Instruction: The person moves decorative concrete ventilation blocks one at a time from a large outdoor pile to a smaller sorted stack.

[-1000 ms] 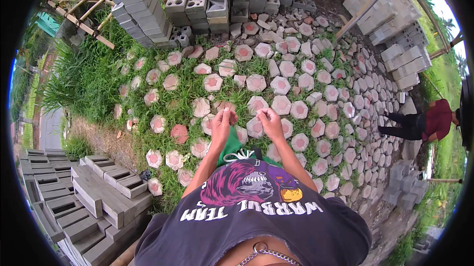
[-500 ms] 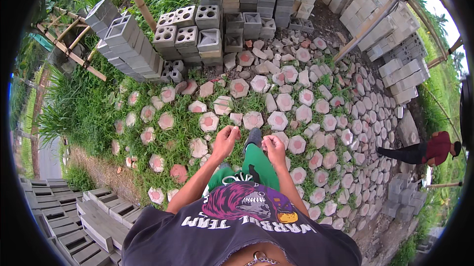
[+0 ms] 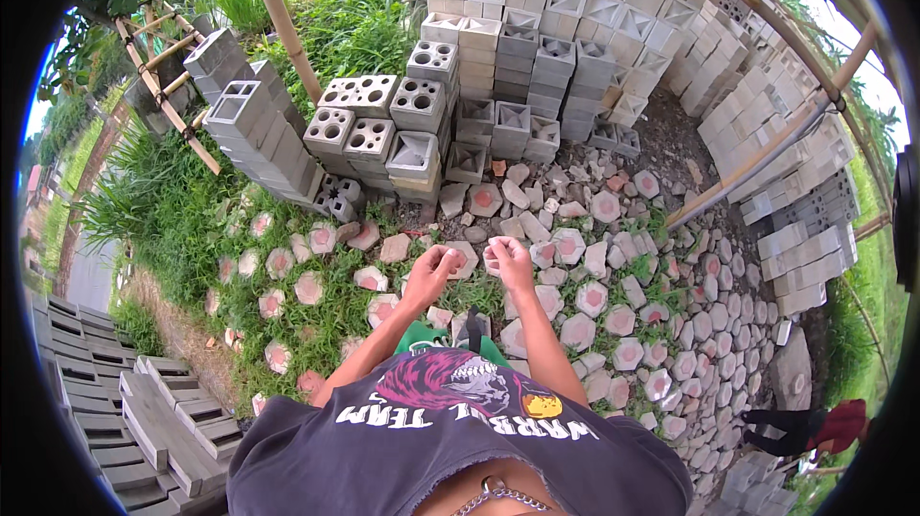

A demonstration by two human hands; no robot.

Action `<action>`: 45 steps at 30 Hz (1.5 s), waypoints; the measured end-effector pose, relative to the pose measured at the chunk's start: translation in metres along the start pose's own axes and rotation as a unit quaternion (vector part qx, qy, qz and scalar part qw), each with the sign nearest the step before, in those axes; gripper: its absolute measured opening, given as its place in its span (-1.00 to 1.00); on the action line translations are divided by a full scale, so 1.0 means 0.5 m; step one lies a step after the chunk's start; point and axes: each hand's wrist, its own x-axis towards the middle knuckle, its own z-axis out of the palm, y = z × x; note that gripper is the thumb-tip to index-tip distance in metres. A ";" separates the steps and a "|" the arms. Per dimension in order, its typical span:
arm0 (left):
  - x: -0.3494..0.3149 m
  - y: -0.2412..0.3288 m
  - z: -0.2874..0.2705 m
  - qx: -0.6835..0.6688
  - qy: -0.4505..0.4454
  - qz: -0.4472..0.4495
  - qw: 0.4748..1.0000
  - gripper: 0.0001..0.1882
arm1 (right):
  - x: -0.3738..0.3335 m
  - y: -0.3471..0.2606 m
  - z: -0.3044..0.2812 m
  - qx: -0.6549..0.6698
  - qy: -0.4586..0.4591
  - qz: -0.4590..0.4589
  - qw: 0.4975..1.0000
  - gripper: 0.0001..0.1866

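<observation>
My left hand (image 3: 433,272) is held out in front of my body with its fingers curled in against the thumb. Close beside it, my right hand (image 3: 508,262) is closed in a similar way, knuckles forward. Whatever is in either hand, if anything, is too small or hidden to make out. The hands are apart from each other and touch nothing else. Below them lies a path of hexagonal pavers (image 3: 591,298) with reddish centres and grass between. Ahead, grey concrete blocks with round holes (image 3: 368,137) stand stacked, beside open-faced blocks (image 3: 413,155).
Tall block stacks (image 3: 565,0) line the far side. A bamboo pole (image 3: 757,176) slants at the right, another pole (image 3: 278,13) rises at the left. Broken rubble (image 3: 537,200) lies before the stacks. A person (image 3: 815,428) stands at the lower right; slotted blocks (image 3: 91,372) fill the lower left.
I have come nearer to the block stacks, which now look larger and lower in view. Both hands stay closed and have drawn closer together. The other person now appears lower at the right.
</observation>
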 end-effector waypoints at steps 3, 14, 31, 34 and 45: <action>0.091 0.028 0.014 0.003 0.046 -0.017 0.999 -0.70 | 0.090 -0.034 -0.011 0.026 -0.012 -0.001 1.000 -0.77; 0.379 -0.039 0.035 -0.033 0.028 -0.075 0.996 -0.71 | 0.316 -0.019 -0.028 0.025 0.029 0.077 0.996 -0.80; 0.868 0.011 -0.118 -0.010 0.012 -0.060 0.998 -0.70 | 0.708 -0.160 0.050 -0.027 0.072 0.154 0.985 -0.78; 0.881 -0.031 -0.163 0.003 0.029 -0.104 0.994 -0.70 | 0.732 -0.146 0.060 -0.038 0.058 0.168 0.983 -0.75; 0.948 -0.268 -0.173 0.037 0.071 -0.308 0.948 -0.67 | 0.952 -0.001 -0.036 -0.058 0.086 0.307 0.946 -0.71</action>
